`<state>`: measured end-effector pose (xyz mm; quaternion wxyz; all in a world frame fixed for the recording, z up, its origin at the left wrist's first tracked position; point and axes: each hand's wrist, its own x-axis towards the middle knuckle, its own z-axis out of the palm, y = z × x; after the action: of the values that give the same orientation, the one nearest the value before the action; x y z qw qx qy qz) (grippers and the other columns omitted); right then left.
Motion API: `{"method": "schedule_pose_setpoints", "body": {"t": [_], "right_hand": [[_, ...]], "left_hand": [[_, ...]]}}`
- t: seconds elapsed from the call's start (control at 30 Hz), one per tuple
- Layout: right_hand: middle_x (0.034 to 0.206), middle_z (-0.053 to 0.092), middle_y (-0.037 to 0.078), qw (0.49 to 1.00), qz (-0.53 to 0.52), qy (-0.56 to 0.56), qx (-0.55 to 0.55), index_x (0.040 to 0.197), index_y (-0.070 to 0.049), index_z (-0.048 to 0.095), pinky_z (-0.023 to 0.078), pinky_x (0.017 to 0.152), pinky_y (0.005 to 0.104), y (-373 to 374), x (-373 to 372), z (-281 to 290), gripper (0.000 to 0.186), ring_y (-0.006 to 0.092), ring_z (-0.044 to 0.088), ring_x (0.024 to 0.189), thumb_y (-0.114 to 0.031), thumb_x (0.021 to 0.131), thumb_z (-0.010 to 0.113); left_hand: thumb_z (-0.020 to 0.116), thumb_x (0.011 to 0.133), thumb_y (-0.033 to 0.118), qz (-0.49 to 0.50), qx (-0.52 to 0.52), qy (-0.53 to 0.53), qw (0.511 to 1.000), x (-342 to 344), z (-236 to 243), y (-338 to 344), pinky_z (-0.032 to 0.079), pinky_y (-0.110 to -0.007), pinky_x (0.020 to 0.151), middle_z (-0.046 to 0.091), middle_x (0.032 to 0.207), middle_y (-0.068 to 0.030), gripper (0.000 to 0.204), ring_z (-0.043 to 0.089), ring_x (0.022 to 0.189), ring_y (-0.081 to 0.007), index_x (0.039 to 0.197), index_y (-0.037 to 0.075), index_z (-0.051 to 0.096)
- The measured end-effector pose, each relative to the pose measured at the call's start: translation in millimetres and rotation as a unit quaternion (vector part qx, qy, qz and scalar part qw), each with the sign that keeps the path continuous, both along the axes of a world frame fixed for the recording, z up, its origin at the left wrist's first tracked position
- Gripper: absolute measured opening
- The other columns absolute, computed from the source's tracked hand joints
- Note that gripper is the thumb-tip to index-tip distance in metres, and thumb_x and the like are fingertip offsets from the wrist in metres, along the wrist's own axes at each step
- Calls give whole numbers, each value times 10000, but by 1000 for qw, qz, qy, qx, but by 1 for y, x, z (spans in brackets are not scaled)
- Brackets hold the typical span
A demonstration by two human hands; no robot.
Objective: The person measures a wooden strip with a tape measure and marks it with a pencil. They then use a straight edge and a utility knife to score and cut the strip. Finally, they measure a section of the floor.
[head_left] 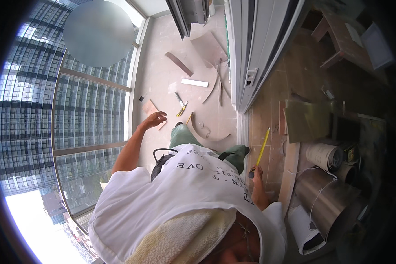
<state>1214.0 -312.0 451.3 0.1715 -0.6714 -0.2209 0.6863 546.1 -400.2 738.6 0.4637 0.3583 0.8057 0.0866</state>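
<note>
My right hand (257, 172), low on the right past the door track, is closed around a tape measure (262, 147). Its yellow blade sticks out straight ahead over the wood-look floor. My left hand (155, 119) hangs over the pale tiles with loosely bent fingers apart and nothing visible in them. Just beyond it lies a flat tan offcut (150, 107), partly covered by the hand. To the right of that hand, a yellow-and-black utility knife (182, 108) rests on the tiles, with a grey-handled tool (179, 98) beside it.
A white strip (195, 82), a brown strip (179, 64), thin curled offcuts (219, 83) and a sheet (209, 48) litter the tiles. A curved offcut (215, 137) lies by my feet. The door frame (251, 66) divides both floors. Rolls of sheet material (325, 200) lie right; tall windows (92, 110) stand left.
</note>
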Motion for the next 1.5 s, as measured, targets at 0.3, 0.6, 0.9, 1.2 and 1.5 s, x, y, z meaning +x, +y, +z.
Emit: {"method": "schedule_pose_setpoints", "body": {"t": [0.3,0.6,0.9,1.2,1.5], "right_hand": [[810,690,42,973,-7,-150,178,889,-62,701,495,641,313,-77,-165,4,233,152,634,702,-282,905,626],[879,708,51,948,-122,-169,241,951,-107,726,495,734,320,-125,-358,74,248,169,650,822,-308,913,587],[912,726,81,980,-146,-128,53,958,-75,744,528,768,424,-204,-442,-7,236,210,687,851,-279,849,701],[902,714,16,987,41,-125,-92,965,-87,731,441,725,354,-175,-614,2,320,136,597,825,-385,892,639],[797,656,31,979,-73,79,-173,1053,-129,663,551,603,332,1,-806,-4,224,141,616,645,-279,919,565]], "left_hand": [[685,937,269,69,17,-102,992,-215,-116,-119,531,-330,701,713,1080,-122,482,692,868,-196,1356,60,570],[685,926,329,82,52,-175,980,-405,-115,-184,509,-364,742,670,1143,-93,513,666,912,-203,1359,89,552],[670,950,237,1,142,-190,971,-458,-123,-58,501,-298,695,678,1039,-82,443,656,831,-171,1324,27,558],[598,1008,164,-101,245,-154,952,-568,-63,80,527,-302,804,681,1043,-103,359,645,917,-171,1341,35,565],[592,1022,329,13,127,-132,983,-728,-109,97,500,-388,922,652,1190,-135,467,642,1042,-238,1369,20,547]]}}
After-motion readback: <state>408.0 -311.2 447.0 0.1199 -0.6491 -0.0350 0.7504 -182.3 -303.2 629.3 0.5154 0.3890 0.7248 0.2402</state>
